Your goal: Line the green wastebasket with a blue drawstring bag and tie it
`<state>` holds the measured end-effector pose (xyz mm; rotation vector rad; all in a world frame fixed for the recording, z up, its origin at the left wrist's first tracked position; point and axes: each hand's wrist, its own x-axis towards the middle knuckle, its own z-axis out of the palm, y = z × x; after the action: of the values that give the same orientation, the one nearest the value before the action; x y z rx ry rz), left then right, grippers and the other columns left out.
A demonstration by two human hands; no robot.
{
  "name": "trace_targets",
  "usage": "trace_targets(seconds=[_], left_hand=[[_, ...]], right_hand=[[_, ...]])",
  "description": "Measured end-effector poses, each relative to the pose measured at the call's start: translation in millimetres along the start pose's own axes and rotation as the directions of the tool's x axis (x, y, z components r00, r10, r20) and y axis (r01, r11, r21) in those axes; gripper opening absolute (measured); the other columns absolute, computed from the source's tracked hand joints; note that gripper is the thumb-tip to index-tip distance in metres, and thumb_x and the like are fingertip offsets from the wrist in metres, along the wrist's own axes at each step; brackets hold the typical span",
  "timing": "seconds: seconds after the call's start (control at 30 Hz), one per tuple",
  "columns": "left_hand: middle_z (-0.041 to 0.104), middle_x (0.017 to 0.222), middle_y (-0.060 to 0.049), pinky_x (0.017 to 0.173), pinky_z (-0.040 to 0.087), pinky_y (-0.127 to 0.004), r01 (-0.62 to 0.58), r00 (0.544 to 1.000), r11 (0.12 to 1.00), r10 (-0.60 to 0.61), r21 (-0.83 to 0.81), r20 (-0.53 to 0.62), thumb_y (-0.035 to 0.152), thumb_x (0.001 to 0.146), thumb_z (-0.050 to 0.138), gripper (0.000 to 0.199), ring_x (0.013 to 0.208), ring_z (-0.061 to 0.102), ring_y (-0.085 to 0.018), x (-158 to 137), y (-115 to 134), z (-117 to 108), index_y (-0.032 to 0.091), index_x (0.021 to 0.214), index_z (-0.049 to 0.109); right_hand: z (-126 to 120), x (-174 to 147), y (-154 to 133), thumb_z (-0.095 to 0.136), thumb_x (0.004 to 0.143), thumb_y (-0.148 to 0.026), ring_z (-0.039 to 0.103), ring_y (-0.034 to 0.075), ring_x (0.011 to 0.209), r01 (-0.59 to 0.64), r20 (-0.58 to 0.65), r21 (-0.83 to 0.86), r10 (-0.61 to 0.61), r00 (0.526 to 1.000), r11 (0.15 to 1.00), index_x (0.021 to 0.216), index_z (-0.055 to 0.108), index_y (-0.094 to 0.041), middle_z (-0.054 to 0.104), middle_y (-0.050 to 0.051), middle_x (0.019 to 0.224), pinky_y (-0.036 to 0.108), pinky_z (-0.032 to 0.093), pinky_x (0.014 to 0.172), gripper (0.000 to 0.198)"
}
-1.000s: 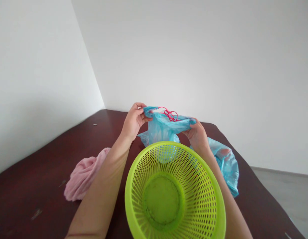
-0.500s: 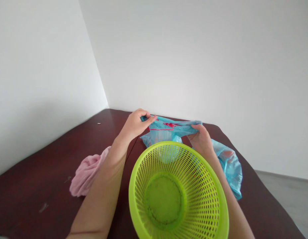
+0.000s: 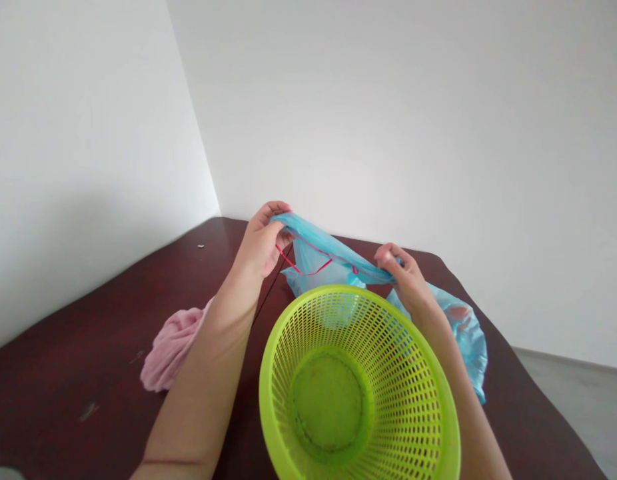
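Observation:
A thin blue plastic bag point(image 3: 321, 243) with a red drawstring point(image 3: 304, 272) is stretched between my two hands above the far part of the table. My left hand point(image 3: 264, 237) grips one end of its top edge, the fingers curled round the film. At the other end, lower down, my right hand point(image 3: 402, 272) pinches the edge. Part of the drawstring hangs in a loose loop below my left hand. In front of the bag stands a green perforated plastic basket point(image 3: 331, 407), nothing inside it, and its rim hides the lower part of the bag.
A second blue plastic bag point(image 3: 471, 340) lies crumpled behind my right forearm, something reddish showing through. Left of my left forearm is a bunched pink cloth point(image 3: 173, 350). The dark red-brown table point(image 3: 88, 340) meets white walls at the left and back.
My left hand has risen and moved slightly left, and my right hand has turned and dropped a little. The bag's edge now slants, and the drawstring has come loose into a hanging loop.

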<state>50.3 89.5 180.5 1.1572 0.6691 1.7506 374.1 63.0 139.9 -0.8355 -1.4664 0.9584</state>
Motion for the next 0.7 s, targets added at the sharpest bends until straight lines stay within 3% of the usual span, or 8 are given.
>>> trace_targets(seconds=[0.1, 0.17, 0.23, 0.33, 0.47, 0.57, 0.7], left_hand=[[0.069, 0.086, 0.003, 0.057, 0.055, -0.023, 0.082, 0.996, 0.996, -0.083, -0.038, -0.041, 0.022, 0.078, 0.078, 0.032, 0.065, 0.064, -0.013, 4, -1, -6, 0.026, 0.109, 0.069], [0.069, 0.081, 0.003, 0.054, 0.054, -0.024, 0.105, 0.991, 0.994, -0.106, -0.022, -0.077, 0.023, 0.076, 0.076, 0.034, 0.062, 0.064, -0.014, 7, -4, -12, 0.026, 0.109, 0.07], [0.068, 0.075, 0.003, 0.051, 0.052, -0.024, 0.133, 0.989, 0.99, -0.129, 0.052, -0.068, 0.024, 0.075, 0.077, 0.029, 0.059, 0.062, -0.016, 8, -6, -18, 0.025, 0.104, 0.074], [0.073, 0.074, 0.0, 0.048, 0.048, -0.024, 0.154, 0.984, 0.959, -0.172, 0.238, 0.055, 0.031, 0.079, 0.086, 0.012, 0.06, 0.063, -0.017, 7, -6, -24, 0.024, 0.087, 0.079], [0.085, 0.082, -0.006, 0.056, 0.058, -0.028, 0.193, 0.954, 0.913, -0.261, 0.361, 0.149, 0.046, 0.08, 0.102, 0.03, 0.068, 0.074, -0.022, 2, 0, -30, 0.024, 0.078, 0.082], [0.087, 0.087, -0.009, 0.066, 0.068, -0.036, 0.263, 0.923, 0.932, -0.318, 0.248, 0.216, 0.067, 0.084, 0.102, 0.048, 0.074, 0.082, -0.027, -2, 5, -29, 0.022, 0.087, 0.085], [0.084, 0.078, -0.009, 0.075, 0.074, -0.042, 0.265, 0.91, 0.964, -0.26, 0.029, 0.323, 0.085, 0.091, 0.091, 0.064, 0.086, 0.09, -0.034, -6, 7, -22, 0.022, 0.087, 0.082]], right_hand=[[-3, -1, 5, 0.103, 0.083, -0.069, 0.045, 0.015, 0.068, 0.001, 0.161, -0.269, 0.044, 0.986, 0.963, 0.083, 0.073, -0.026, 0.06, -0.004, 0.073, 0.033, 0.036, 0.064, 0.053], [-5, 1, 8, 0.098, 0.089, -0.07, 0.04, 0.014, 0.064, -0.004, 0.142, -0.311, 0.05, 0.989, 0.95, 0.074, 0.065, -0.026, 0.055, -0.005, 0.069, 0.032, 0.032, 0.061, 0.057], [-5, 4, 11, 0.093, 0.092, -0.073, 0.036, 0.014, 0.063, -0.002, 0.027, -0.281, 0.01, 1.0, 0.96, 0.068, 0.057, -0.026, 0.048, -0.005, 0.065, 0.032, 0.029, 0.06, 0.064], [-4, 7, 15, 0.092, 0.091, -0.076, 0.032, 0.015, 0.061, -0.008, -0.201, -0.165, -0.025, 0.979, 0.986, 0.065, 0.052, -0.027, 0.042, -0.005, 0.062, 0.034, 0.027, 0.057, 0.068], [-10, 11, 21, 0.093, 0.091, -0.072, 0.049, 0.019, 0.064, -0.028, -0.389, -0.016, 0.02, 0.921, 0.999, 0.077, 0.067, -0.029, 0.058, -0.002, 0.07, 0.036, 0.045, 0.061, 0.052], [-20, 13, 27, 0.091, 0.091, -0.074, 0.06, 0.024, 0.066, -0.066, -0.437, 0.055, 0.083, 0.896, 0.996, 0.087, 0.071, -0.03, 0.064, 0.0, 0.072, 0.043, 0.058, 0.068, 0.048], [-23, 14, 30, 0.091, 0.091, -0.075, 0.059, 0.023, 0.06, -0.103, -0.416, 0.103, 0.137, 0.899, 0.989, 0.086, 0.069, -0.03, 0.062, -0.002, 0.068, 0.044, 0.062, 0.068, 0.051]])
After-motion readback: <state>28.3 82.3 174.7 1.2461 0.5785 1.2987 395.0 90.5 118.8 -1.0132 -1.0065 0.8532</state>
